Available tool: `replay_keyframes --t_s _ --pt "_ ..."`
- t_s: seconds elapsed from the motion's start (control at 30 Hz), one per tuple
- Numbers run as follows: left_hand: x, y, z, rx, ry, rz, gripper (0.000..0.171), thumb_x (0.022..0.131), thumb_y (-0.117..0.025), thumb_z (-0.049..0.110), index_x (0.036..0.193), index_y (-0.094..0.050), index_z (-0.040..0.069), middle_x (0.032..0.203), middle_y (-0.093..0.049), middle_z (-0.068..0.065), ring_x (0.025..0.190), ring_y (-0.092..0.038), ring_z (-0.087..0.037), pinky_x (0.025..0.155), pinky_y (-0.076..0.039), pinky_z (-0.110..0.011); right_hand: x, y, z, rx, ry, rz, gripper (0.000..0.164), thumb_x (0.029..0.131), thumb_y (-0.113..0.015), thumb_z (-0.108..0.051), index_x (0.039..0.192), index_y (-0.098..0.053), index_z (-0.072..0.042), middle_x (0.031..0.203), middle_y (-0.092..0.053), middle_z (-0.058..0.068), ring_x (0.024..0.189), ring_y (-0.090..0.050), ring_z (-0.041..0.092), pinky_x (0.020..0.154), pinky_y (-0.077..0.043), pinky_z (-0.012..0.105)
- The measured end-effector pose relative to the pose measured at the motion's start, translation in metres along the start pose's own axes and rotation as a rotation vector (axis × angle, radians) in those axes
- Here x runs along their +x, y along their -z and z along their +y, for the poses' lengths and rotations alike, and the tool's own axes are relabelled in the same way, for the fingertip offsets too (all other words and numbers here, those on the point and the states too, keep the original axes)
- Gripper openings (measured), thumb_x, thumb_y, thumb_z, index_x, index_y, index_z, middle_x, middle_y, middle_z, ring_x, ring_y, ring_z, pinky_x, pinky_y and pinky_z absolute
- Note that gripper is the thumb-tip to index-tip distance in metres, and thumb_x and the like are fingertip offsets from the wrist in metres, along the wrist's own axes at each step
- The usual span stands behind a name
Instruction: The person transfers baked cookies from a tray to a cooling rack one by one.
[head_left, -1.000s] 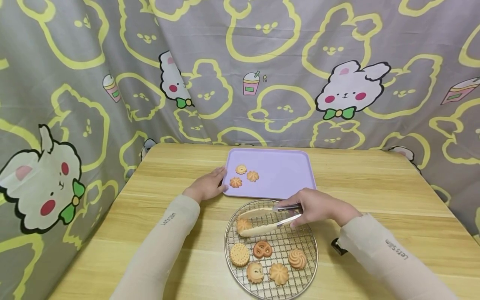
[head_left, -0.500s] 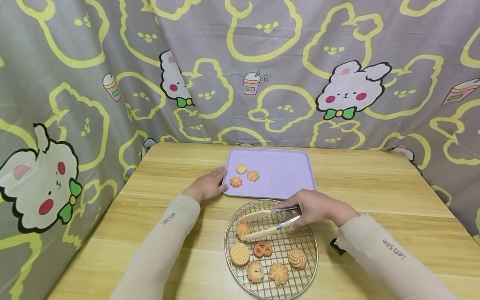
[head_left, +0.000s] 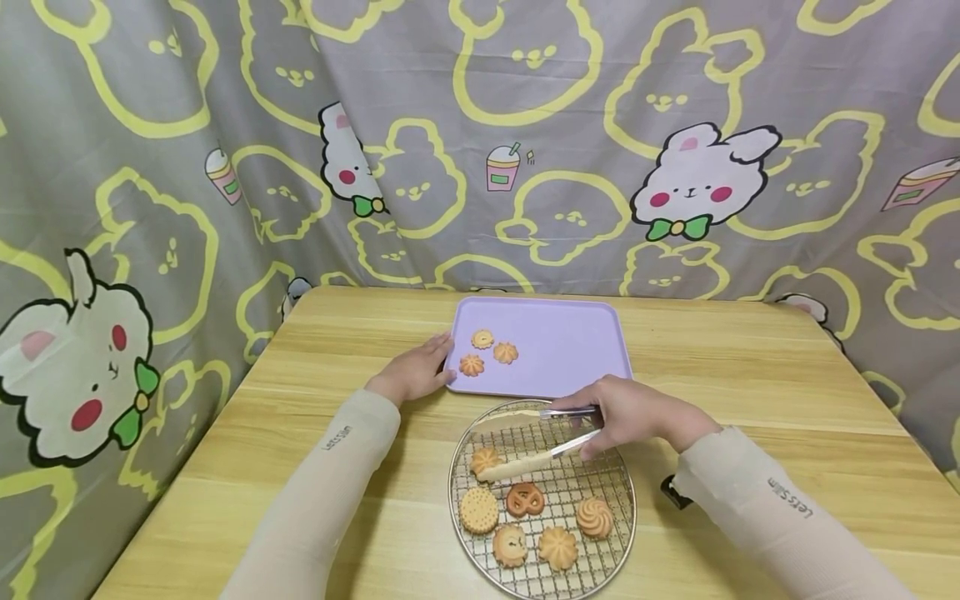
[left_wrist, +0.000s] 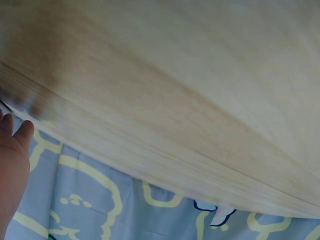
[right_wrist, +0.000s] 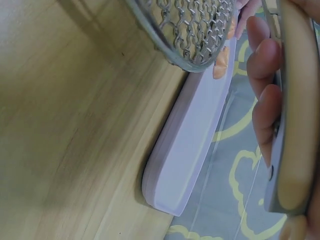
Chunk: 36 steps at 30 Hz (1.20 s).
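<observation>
My right hand [head_left: 637, 412] grips a pair of tongs [head_left: 517, 465] with pale tips and metal handles; the handle [right_wrist: 299, 110] fills the right side of the right wrist view. The spread tongs reach over a round wire rack [head_left: 635, 508]. Their near tip lies against a flower-shaped cookie [head_left: 485, 460] at the rack's left; the far tip is well apart from it, near the rim. My left hand [head_left: 412, 371] rests at the left edge of a purple tray [head_left: 566, 342], fingers extended along it. In the left wrist view only part of the left hand [left_wrist: 14, 165] shows.
Three small cookies [head_left: 506, 352] lie at the tray's left. On the rack are a round dotted cookie [head_left: 479, 510], a pretzel-shaped one [head_left: 525, 499], a swirl cookie [head_left: 595, 518] and others. A small black object [head_left: 677, 493] shows by the right sleeve. A patterned curtain [head_left: 450, 167] hangs behind the wooden table [head_left: 300, 375].
The tongs have spread wider: the far tip has moved away from the flower-shaped cookie, and the near tip has shifted slightly toward the front. The left hand and tray have stayed put.
</observation>
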<state>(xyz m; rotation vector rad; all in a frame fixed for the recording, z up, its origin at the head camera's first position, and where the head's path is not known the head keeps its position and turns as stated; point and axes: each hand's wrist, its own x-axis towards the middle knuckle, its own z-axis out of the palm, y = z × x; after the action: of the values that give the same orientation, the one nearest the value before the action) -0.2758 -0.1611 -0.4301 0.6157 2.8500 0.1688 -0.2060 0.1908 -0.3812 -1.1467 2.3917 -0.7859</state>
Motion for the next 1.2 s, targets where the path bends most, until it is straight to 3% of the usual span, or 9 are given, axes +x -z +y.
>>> replay_keyframes --t_s 0.43,0.8,1.2 --pt "-0.0010 0.0007 0.0023 0.004 -0.013 0.013 0.070 0.100 -0.041 0.044 0.152 -0.017 0.005 0.158 -0.011 -0.009 0.143 -0.013 -0.026 0.115 -0.017 -0.039 0.0028 0.0004 0.0025 0.097 0.005 0.036 0.074 0.072 -0.085 -0.021 0.138 -0.053 -0.014 0.095 -0.063 0.004 0.053 -0.047 0.005 0.047 -0.044 0.021" --pt "-0.0021 0.0004 0.0023 -0.007 -0.008 0.007 0.069 0.100 -0.042 0.043 0.153 -0.016 0.006 0.158 -0.010 -0.008 0.143 -0.013 -0.025 0.115 -0.017 -0.039 0.0047 0.0013 0.0045 0.119 0.029 0.075 0.084 0.071 -0.086 -0.026 0.142 -0.045 -0.007 0.099 -0.065 0.007 0.059 -0.054 0.008 0.054 -0.049 0.024" --pt "-0.0025 0.0011 0.0025 -0.010 -0.006 0.006 0.070 0.100 -0.042 0.044 0.153 -0.017 0.005 0.158 -0.011 -0.009 0.143 -0.013 -0.026 0.115 -0.018 -0.040 0.0103 0.0016 0.0087 0.114 0.027 0.141 0.093 0.069 -0.087 -0.031 0.146 -0.040 -0.009 0.103 -0.061 0.008 0.062 -0.054 0.011 0.055 -0.049 0.025"
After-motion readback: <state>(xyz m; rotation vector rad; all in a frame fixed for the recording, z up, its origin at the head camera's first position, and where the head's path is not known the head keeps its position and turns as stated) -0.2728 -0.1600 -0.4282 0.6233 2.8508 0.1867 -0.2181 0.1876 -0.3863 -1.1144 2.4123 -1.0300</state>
